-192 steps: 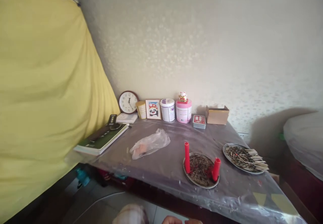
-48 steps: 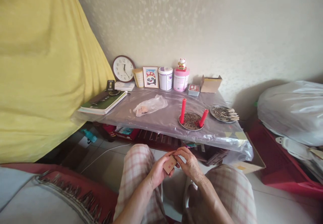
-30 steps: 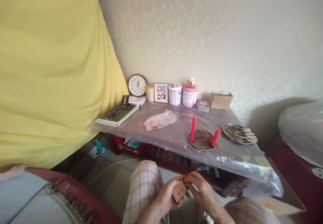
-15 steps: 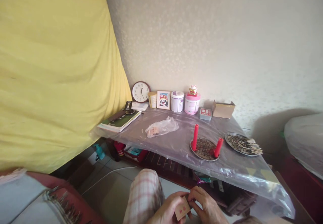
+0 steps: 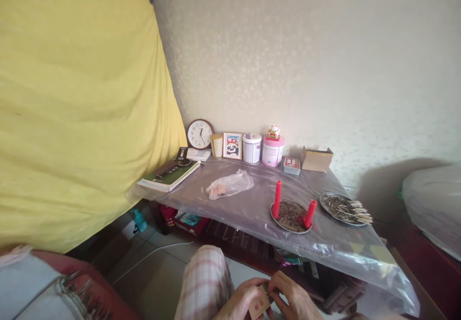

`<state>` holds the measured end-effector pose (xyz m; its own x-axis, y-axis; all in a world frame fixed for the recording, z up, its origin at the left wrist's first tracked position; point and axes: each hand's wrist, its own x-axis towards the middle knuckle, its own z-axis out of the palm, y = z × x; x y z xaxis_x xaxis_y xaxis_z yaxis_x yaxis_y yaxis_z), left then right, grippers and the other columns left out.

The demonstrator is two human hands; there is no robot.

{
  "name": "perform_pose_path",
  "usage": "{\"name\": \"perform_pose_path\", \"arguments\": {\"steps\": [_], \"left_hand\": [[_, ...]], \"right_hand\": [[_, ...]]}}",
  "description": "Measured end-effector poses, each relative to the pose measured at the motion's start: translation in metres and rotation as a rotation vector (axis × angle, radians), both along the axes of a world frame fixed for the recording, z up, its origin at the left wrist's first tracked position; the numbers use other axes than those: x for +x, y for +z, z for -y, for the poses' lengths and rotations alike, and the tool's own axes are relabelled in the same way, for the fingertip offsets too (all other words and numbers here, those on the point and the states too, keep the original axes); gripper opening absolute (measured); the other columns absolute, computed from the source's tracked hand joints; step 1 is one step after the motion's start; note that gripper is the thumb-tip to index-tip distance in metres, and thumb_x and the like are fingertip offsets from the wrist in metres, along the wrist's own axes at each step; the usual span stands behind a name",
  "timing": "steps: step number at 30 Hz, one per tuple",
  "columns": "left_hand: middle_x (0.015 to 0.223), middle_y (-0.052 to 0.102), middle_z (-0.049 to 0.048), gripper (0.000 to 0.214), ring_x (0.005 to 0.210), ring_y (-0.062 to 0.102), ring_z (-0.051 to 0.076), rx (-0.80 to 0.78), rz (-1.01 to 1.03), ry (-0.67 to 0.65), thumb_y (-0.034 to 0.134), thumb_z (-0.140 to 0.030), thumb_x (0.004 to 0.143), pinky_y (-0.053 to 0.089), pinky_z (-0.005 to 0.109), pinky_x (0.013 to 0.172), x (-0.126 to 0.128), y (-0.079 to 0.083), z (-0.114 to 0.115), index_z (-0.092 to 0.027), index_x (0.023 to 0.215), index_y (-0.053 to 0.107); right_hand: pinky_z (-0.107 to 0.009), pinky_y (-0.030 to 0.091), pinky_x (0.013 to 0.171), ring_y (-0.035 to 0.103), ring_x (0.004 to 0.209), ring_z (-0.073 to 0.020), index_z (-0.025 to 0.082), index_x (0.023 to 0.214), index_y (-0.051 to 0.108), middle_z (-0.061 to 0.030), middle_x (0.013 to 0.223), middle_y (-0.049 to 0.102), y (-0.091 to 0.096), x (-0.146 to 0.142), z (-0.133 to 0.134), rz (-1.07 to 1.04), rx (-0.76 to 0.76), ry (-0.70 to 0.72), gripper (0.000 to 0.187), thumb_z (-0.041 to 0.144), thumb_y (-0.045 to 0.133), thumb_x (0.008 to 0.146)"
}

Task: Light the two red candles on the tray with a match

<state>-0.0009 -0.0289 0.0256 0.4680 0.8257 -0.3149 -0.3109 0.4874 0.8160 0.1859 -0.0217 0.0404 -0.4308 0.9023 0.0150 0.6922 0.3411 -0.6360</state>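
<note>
At the bottom edge of the view, above my checked trouser leg (image 5: 205, 281), my left hand (image 5: 240, 301) is wrapped round a small tan matchbox (image 5: 258, 305) with red print. My right hand (image 5: 292, 298) meets it from the right, fingers curled and pinching at the box's end; whether anything sits between those fingertips is hidden. Ahead, on a low table under clear plastic sheeting (image 5: 248, 200), a metal plate (image 5: 290, 216) carries two red candles (image 5: 277, 198), one upright, one leaning. A second plate (image 5: 342, 208) holds several spent matchsticks.
A clear bag (image 5: 229, 185) lies mid-table, a green book (image 5: 169, 176) at the left end. Along the wall stand a clock (image 5: 200, 134), a framed panda picture (image 5: 232, 145), tins, a pink jar and a cardboard box (image 5: 316, 159). A yellow curtain (image 5: 75, 108) hangs left; a plastic-wrapped bundle (image 5: 432, 204) lies right.
The view has tilted up, so my hands have slid to the bottom edge. Both hands stay together on the matchbox; the things on the table have not moved.
</note>
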Motion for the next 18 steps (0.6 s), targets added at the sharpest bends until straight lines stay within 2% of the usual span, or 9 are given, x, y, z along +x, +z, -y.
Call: {"name": "perform_pose_path", "arguments": {"steps": [4, 7, 11, 18], "left_hand": [[0.064, 0.071, 0.0056, 0.057, 0.047, 0.049, 0.013, -0.038, 0.019, 0.002, 0.07, -0.051, 0.069, 0.019, 0.03, 0.048, 0.002, -0.005, -0.001, -0.013, 0.111, 0.071], [0.067, 0.072, 0.0064, 0.055, 0.048, 0.048, 0.013, -0.035, 0.034, 0.008, 0.068, -0.051, 0.073, 0.019, 0.029, 0.049, 0.001, -0.008, -0.001, -0.012, 0.113, 0.07], [0.07, 0.074, 0.0061, 0.054, 0.05, 0.05, 0.014, -0.04, 0.033, 0.026, 0.067, -0.051, 0.075, 0.019, 0.029, 0.05, 0.0, -0.015, -0.001, -0.016, 0.116, 0.069], [0.068, 0.075, 0.005, 0.066, 0.037, 0.04, 0.01, -0.07, 0.029, 0.055, 0.063, -0.053, 0.069, 0.015, 0.028, 0.044, 0.004, -0.029, -0.008, -0.014, 0.123, 0.062]], "right_hand": [[-0.028, 0.054, 0.082, 0.071, 0.085, -0.0201, 0.022, 0.083, 0.062, -0.006, 0.09, 0.072, 0.003, -0.002, 0.001, -0.004, 0.001, -0.023, 0.017, 0.022, 0.049, 0.094], [-0.028, 0.055, 0.079, 0.071, 0.083, -0.0201, 0.023, 0.081, 0.062, -0.0054, 0.088, 0.073, 0.003, -0.003, 0.002, -0.022, 0.025, -0.029, 0.017, 0.021, 0.049, 0.092], [-0.027, 0.056, 0.075, 0.072, 0.078, -0.0189, 0.023, 0.078, 0.06, -0.0036, 0.084, 0.073, 0.002, -0.002, 0.003, -0.058, 0.096, -0.038, 0.016, 0.018, 0.049, 0.09], [-0.026, 0.059, 0.068, 0.072, 0.07, -0.0178, 0.023, 0.078, 0.062, -0.003, 0.078, 0.073, 0.001, 0.0, 0.0, -0.107, 0.216, -0.062, 0.018, 0.015, 0.049, 0.089]]}}
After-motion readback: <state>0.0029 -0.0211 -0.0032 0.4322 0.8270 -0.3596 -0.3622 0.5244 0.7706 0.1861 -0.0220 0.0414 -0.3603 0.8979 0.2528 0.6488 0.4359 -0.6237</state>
